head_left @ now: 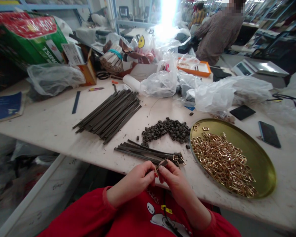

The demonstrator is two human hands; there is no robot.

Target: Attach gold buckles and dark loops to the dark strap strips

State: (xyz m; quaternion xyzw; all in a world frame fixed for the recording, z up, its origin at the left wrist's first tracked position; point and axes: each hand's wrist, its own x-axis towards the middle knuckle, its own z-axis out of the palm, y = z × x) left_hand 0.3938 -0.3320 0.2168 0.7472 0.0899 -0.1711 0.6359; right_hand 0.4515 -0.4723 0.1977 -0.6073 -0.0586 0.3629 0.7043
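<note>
Close to the table's front edge, my left hand (142, 175) and my right hand (174, 180) meet with fingertips pinched together. Between them is a small gold buckle (156, 171), partly covered by my fingers. A dark strap (164, 162) sticks up from my right fingers; the rest of it is hidden. Just beyond my hands lies a small bundle of dark straps (138, 148), several with gold buckles at their right ends. Past that is a heap of small dark strap loops (168, 129). To the right, a round gold tray (258, 158) carries a pile of loose gold buckles (223, 161).
A larger stack of dark straps (111, 113) lies left of centre. Plastic bags (160, 82), scissors (103, 75) and an orange box lid (194, 67) line the back. A phone (269, 134) and a scale (259, 69) are at the right. Another person (218, 31) stands beyond.
</note>
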